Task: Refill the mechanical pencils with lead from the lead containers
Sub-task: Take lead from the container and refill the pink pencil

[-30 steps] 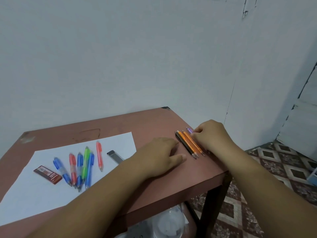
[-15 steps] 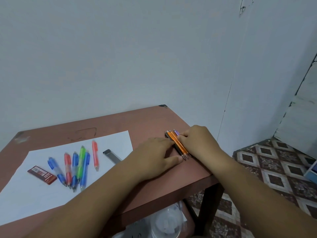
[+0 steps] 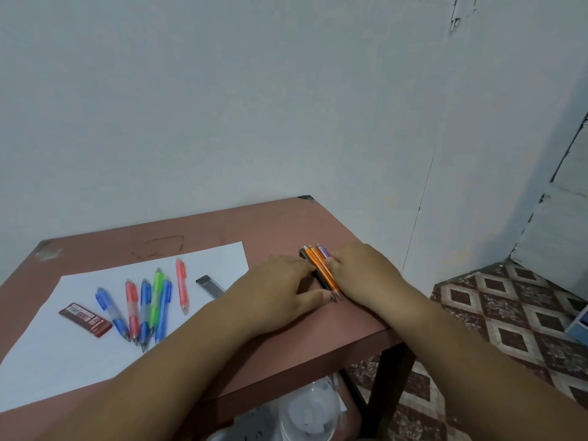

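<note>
A tight bundle of thin mechanical pencils, orange, black and purple, lies near the table's right edge. My left hand lies flat on the table, its fingers and thumb touching the bundle's left side. My right hand is knuckles-up with bent fingertips against the bundle's right side. On the white paper lie several thicker pencils in blue, red and green, and a pink one. A red-brown lead container sits left of them. A grey lead container lies by my left wrist.
The reddish table stands against a pale wall, its right edge just past my right hand. Below the front edge a white plastic tub shows. Patterned floor tiles spread to the right.
The two hands have closed in on the thin pencils, pushing them into a tighter bundle. My left fingers, a short way off before, now touch it.
</note>
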